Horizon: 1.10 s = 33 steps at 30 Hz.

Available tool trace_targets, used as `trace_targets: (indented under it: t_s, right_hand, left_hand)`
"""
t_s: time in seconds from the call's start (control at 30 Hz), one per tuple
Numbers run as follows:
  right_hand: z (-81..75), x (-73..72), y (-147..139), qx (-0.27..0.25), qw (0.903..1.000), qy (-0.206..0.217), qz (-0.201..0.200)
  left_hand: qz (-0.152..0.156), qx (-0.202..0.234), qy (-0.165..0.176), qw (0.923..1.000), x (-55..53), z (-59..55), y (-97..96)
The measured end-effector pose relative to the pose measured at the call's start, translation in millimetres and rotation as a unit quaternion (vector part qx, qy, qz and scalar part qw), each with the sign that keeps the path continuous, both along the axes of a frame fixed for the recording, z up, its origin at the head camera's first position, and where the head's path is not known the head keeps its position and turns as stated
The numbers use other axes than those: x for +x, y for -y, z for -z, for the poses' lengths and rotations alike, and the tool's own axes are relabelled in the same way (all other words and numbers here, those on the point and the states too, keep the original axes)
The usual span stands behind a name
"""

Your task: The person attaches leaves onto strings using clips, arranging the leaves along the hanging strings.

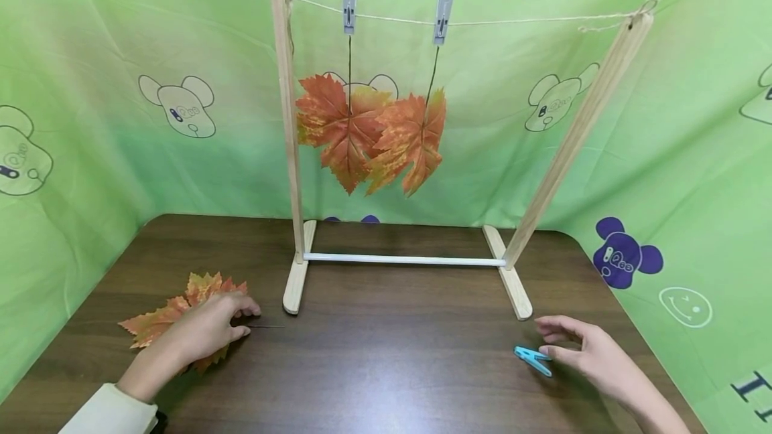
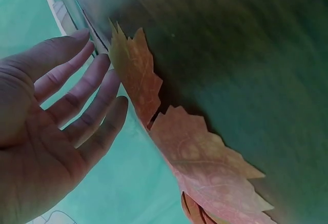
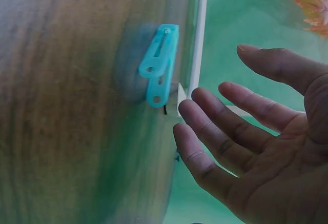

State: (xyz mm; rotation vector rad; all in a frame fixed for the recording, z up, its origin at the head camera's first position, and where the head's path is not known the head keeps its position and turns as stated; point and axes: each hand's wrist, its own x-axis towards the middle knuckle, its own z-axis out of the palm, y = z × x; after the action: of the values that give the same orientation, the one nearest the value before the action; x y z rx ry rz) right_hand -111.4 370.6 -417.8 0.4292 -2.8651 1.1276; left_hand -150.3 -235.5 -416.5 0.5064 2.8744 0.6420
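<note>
An orange-red artificial maple leaf (image 1: 158, 319) lies on the table's left side, its thin dark stem (image 1: 265, 326) pointing right. Over it hovers my left hand (image 1: 208, 327), thumb and fingers apart and loosely bent near the stem. The left wrist view shows the leaf (image 2: 200, 152) beyond the fingertips and nothing held. At the right, a blue clothespin (image 1: 533, 360) lies beside my right hand (image 1: 594, 352). The right wrist view shows that hand's fingers spread, with the clothespin (image 3: 160, 67) just past them, apart from the fingertips. Part of the leaf is hidden under the left hand and forearm.
A wooden frame (image 1: 283, 119) stands at the back, with a string (image 1: 512, 21) tied between its posts. Two grey clothespins (image 1: 349, 5) on the string hold two hanging leaves (image 1: 346, 129). A white bar (image 1: 404, 260) joins the feet. Green printed cloth (image 1: 199, 179) surrounds the table (image 1: 386, 353).
</note>
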Motion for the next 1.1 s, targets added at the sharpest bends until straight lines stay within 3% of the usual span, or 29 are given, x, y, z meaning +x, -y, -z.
trace_targets:
  t_s: [0.4, 0.83, 1.1]
  right_hand:
    - [11.1, 2.7, 0.2, -0.002, 0.9997, 0.023, -0.01]
    - [7.4, 7.4, 9.8, 0.026, 0.9968, 0.074, 0.017]
    - [12.2, 10.0, 11.9, 0.041, 0.9978, 0.046, 0.022]
  left_hand:
    - [-0.011, -0.019, -0.004, 0.9998, 0.3, 2.6, -2.2]
    - [0.007, -0.006, -0.008, 0.9999, -1.5, 5.3, -1.0]
    - [0.026, -0.005, -0.024, 0.9994, -1.0, 6.8, 0.3]
